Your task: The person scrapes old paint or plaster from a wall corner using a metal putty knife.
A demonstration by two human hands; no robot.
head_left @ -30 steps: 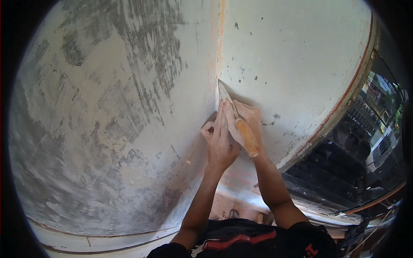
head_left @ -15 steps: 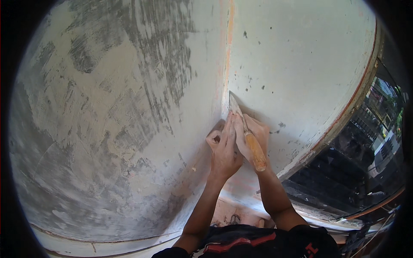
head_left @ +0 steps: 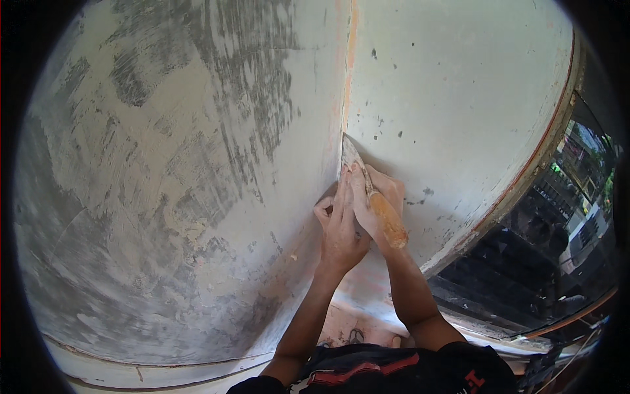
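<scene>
A putty knife (head_left: 388, 220) with a worn wooden handle and a putty-smeared metal blade lies slanted over the wall. Its blade tip reaches into the corner seam (head_left: 347, 85) where two walls meet. My right hand (head_left: 369, 210), dusted pale, is closed around the knife, with the handle showing along its outer side. Close beside it, my left hand (head_left: 341, 236) has a couple of fingers stretched up to the blade's near part. Its outer fingers are curled into a loop. The fingertips seem to touch the blade; their exact contact is hard to make out.
The left wall (head_left: 151, 164) carries grey and cream patches of filler. The right wall (head_left: 472, 98) is whitish with small dark spots. A dark glass pane (head_left: 525, 262) in a frame stands at the right. Below, feet (head_left: 356, 335) show on the floor.
The putty knife and my right hand have shifted slightly up and left, bringing the blade tip closer into the corner. My left hand has hardly moved.
</scene>
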